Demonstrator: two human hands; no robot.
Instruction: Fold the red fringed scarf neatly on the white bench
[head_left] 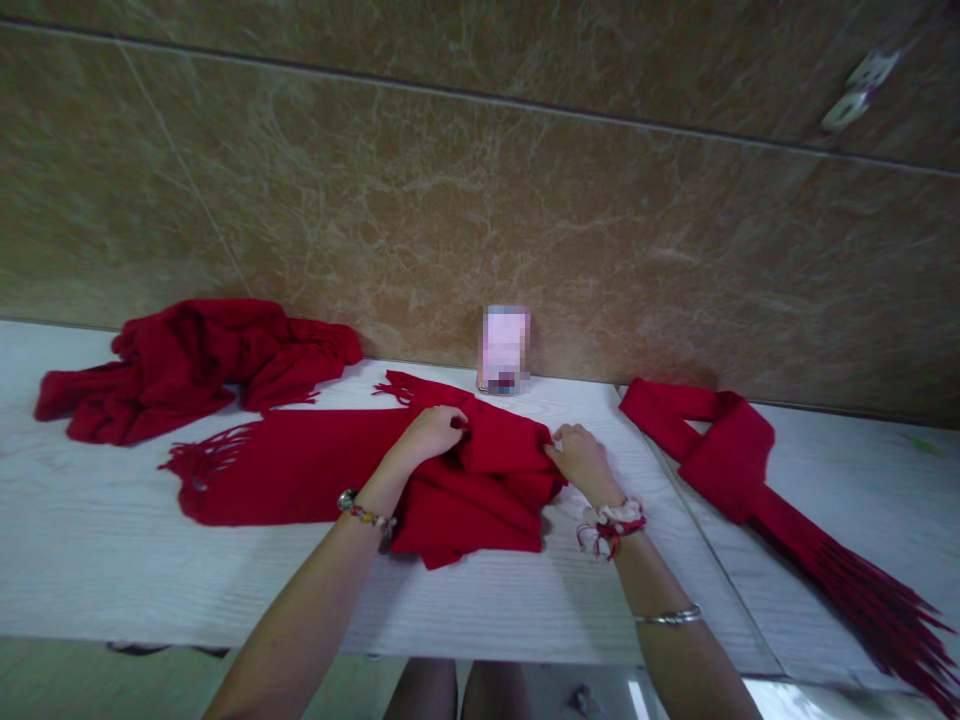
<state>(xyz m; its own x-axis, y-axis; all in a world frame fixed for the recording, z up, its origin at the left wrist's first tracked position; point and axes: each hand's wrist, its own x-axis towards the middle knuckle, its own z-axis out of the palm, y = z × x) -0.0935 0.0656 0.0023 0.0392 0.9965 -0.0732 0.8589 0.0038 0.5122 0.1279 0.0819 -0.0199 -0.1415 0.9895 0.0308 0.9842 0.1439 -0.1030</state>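
A red fringed scarf [322, 465] lies partly folded on the white table, its tasselled end spread to the left and its layers bunched at the right. My left hand [435, 433] rests on the upper layer, fingers curled and gripping a bit of the cloth. At the right edge of the folded part, my right hand [585, 462] pinches the scarf between thumb and fingers. Another short fringed end pokes out at the back, near the crumpled pile.
A crumpled red cloth [202, 365] lies at the back left. On the right sits a looped red scarf [731, 455] with long tassels. A phone [504, 348] leans against the brown marbled wall [450, 220]. The white table [97, 560] has a seam on its right side.
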